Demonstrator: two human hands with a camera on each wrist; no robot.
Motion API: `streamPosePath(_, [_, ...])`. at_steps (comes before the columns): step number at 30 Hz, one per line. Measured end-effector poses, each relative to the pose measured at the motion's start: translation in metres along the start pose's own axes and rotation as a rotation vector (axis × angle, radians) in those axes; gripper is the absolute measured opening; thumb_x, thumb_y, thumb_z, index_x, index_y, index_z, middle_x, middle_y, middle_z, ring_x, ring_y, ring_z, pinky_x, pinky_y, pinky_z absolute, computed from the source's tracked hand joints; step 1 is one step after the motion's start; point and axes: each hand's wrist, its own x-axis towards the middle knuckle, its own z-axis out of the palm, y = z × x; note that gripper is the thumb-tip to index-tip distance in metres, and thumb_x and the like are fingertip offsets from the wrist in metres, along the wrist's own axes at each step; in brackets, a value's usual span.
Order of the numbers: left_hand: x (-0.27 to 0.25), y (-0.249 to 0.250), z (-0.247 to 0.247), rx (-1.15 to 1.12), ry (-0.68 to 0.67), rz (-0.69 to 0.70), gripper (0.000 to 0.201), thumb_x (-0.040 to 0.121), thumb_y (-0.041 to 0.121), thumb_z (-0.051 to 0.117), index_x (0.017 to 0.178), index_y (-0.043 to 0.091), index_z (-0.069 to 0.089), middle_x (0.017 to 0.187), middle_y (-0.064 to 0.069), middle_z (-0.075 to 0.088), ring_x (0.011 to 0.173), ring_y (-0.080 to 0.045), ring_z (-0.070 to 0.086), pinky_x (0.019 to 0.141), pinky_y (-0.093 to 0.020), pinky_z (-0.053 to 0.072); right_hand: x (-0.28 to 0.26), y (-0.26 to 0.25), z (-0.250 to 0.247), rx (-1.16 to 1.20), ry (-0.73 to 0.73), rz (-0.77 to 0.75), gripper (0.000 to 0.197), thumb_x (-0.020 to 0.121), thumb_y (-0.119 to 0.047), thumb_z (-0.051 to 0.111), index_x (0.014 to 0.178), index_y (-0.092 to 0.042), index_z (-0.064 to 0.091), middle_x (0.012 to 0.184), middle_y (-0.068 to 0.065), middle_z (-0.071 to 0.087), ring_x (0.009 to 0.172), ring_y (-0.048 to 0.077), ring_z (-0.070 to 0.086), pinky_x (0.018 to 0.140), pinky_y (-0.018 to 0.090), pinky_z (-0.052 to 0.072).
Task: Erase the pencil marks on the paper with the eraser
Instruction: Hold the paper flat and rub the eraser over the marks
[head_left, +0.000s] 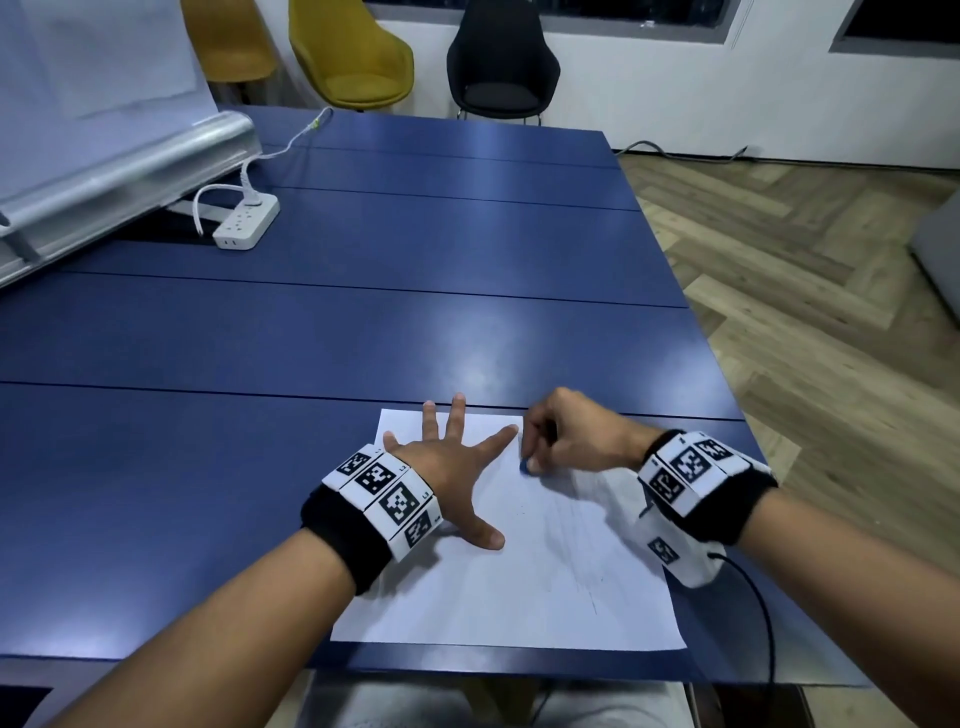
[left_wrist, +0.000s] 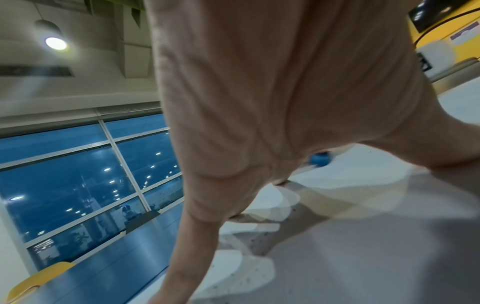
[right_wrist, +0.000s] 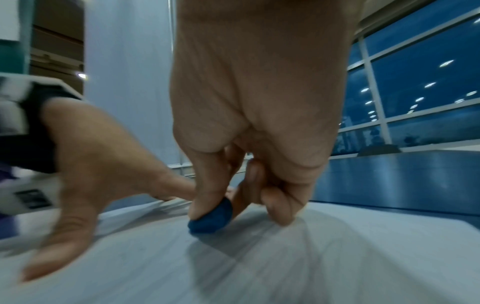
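Two hands on white paper (head_left: 498, 582) at near edge of blue table (head_left: 311, 338). Head view: left hand (head_left: 452, 467) flat, fingers splayed, pressing sheet; right hand (head_left: 566, 436) pinching blue eraser (head_left: 528, 466) against paper near its far right corner; faint pencil marks (head_left: 576, 551) below it. Left wrist view: palm close, fingers spread on sheet, eraser (left_wrist: 319, 159) beyond. Right wrist view: thumb and fingertips grip eraser (right_wrist: 211, 218), its underside touching paper (right_wrist: 311, 267); left hand (right_wrist: 103, 164) alongside, blurred.

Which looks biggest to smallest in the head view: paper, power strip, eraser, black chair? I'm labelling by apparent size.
1. Paper
2. Black chair; farther off, so truly larger
3. Power strip
4. Eraser, mostly hidden by the right hand
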Motion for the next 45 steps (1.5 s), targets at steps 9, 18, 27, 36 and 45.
streamPosePath(9, [0.000,0.000,0.000,-0.006,-0.001,0.000,0.130,0.061,0.076,0.075,0.140,0.059,-0.027,0.151,-0.004,-0.045,0.142,-0.040,-0.033,0.107,-0.077,0.008,-0.006,0.014,-0.008,0.043,0.007,0.047,0.010,0.074,-0.003,0.077,0.071,-0.012,0.073,0.069,0.005,0.073,0.059,0.007,0.061,0.060,0.025,0.048])
streamPosePath(18, [0.001,0.000,0.001,0.009,-0.006,-0.016,0.130,0.060,0.077,0.074,0.137,0.061,-0.030,0.150,-0.003,-0.047,0.142,-0.040,-0.032,0.104,-0.079,0.012,-0.014,0.013,-0.006,0.022,0.019,0.047,0.007,0.073,-0.003,0.076,0.073,-0.009,0.073,0.074,0.007,0.076,0.063,0.013,0.065,0.063,0.032,0.053])
streamPosePath(27, [0.000,0.000,0.000,0.016,-0.016,-0.019,0.130,0.059,0.078,0.074,0.137,0.061,-0.030,0.151,-0.003,-0.046,0.143,-0.039,-0.032,0.105,-0.078,0.013,-0.016,0.014,-0.009,0.049,0.068,0.064,0.005,0.074,-0.005,0.077,0.074,-0.008,0.074,0.075,0.012,0.075,0.063,0.012,0.062,0.063,0.029,0.050])
streamPosePath(36, [-0.002,0.002,-0.002,0.011,-0.004,-0.015,0.130,0.061,0.076,0.074,0.140,0.059,-0.028,0.152,-0.003,-0.044,0.143,-0.039,-0.031,0.104,-0.079,0.013,-0.019,0.004,-0.003,0.010,0.041,0.039,0.006,0.072,-0.005,0.077,0.071,-0.010,0.073,0.074,0.009,0.075,0.062,0.011,0.062,0.066,0.036,0.056])
streamPosePath(45, [-0.003,0.002,-0.003,0.004,-0.018,-0.010,0.131,0.062,0.074,0.075,0.140,0.058,-0.028,0.151,-0.004,-0.045,0.142,-0.040,-0.033,0.104,-0.079,0.012,-0.033,0.001,0.007,0.000,-0.043,0.023,0.004,0.073,-0.006,0.075,0.073,-0.009,0.072,0.076,0.009,0.075,0.068,0.019,0.069,0.068,0.037,0.057])
